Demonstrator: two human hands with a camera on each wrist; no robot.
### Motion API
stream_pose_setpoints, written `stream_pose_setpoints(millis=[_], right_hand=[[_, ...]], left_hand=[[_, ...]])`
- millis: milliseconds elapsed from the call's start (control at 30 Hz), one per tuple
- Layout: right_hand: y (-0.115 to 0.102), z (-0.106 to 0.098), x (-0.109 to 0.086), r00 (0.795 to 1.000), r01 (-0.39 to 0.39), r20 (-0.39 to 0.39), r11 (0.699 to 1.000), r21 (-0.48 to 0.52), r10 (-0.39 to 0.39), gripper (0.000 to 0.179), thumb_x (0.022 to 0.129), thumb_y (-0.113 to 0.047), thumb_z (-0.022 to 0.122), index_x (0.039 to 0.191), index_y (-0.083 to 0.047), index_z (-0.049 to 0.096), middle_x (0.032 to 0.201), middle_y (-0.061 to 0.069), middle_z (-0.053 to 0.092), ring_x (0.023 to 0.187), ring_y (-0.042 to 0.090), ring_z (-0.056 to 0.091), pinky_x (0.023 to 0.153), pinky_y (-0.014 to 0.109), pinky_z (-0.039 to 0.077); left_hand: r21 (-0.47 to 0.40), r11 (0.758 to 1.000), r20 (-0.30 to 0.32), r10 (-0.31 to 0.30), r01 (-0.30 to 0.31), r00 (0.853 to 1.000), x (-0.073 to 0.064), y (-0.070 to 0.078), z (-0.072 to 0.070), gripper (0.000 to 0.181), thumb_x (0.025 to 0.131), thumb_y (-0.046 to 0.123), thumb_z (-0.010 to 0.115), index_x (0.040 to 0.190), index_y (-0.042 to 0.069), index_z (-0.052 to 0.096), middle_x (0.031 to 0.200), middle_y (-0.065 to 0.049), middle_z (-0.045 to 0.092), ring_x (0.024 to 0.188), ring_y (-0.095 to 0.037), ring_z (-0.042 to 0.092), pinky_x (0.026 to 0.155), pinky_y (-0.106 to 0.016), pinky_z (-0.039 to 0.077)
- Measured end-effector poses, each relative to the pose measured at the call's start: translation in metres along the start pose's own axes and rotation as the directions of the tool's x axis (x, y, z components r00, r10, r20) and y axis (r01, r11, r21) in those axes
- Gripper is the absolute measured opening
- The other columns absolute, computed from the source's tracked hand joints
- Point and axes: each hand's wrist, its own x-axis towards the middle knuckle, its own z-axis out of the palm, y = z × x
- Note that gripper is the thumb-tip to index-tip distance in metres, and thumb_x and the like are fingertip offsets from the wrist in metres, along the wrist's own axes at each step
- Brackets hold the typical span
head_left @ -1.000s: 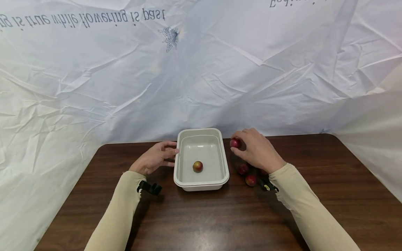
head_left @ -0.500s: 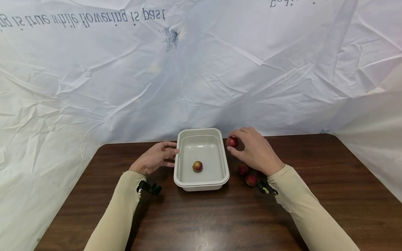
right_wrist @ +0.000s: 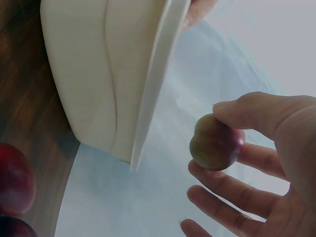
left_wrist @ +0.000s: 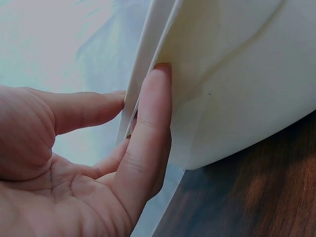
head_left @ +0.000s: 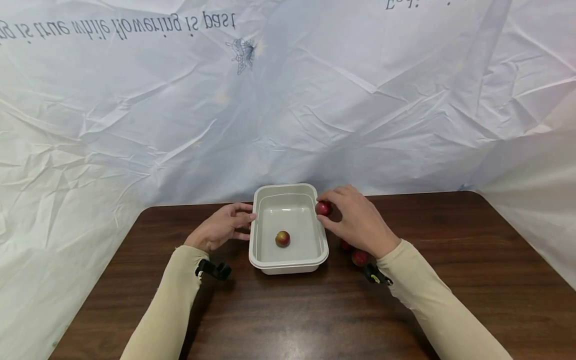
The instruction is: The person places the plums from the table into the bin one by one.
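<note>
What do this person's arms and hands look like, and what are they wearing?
Both the left hand and right hand are bare, with no gloves showing. Plain, pale beige long sleeves cover the arms. A small black device sits at each wrist; the right one shows a yellow-green mark.

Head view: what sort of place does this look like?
Probably a makeshift recording booth, judging by the wrinkled whitish sheet printed with lettering behind the dark brown wood-grain table, and the small black devices by both cream fabric sleeves.
</note>
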Motion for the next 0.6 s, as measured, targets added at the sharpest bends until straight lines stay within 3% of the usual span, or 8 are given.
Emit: stream_pose_setpoints(millis=[400, 600], right_hand=[[-0.008, 0.01, -0.001, 1.0, 0.024, 0.015, 1.0, 0.002, -0.024, 0.03, 0.091, -0.028, 0.078, 0.117, -0.013, 0.072, 0.115, 0.005, 0.072, 0.112, 0.026, 0.061, 0.098, 0.045, 0.054], [-0.012, 0.015, -0.002, 0.999, 0.043, 0.033, 0.999, -0.009, -0.042, 0.03, 0.091, -0.028, 0.079, 0.116, -0.014, 0.072, 0.113, 0.004, 0.072, 0.105, 0.023, 0.061, 0.091, 0.041, 0.055]], left_hand=[[-0.003, 1.0, -0.003, 0.0, 0.0, 1.0, -0.001, 0.001, 0.001, 0.049, 0.107, 0.018, 0.054, 0.15, 0.001, 0.038, 0.144, -0.029, 0.05, 0.115, -0.027, 0.065, 0.094, -0.045, 0.06], [-0.001, 1.0, -0.001, 0.001, -0.001, 1.0, -0.002, 0.0, 0.001, 0.049, 0.107, 0.018, 0.054, 0.15, 0.001, 0.038, 0.145, -0.029, 0.05, 0.117, -0.029, 0.065, 0.093, -0.045, 0.06]])
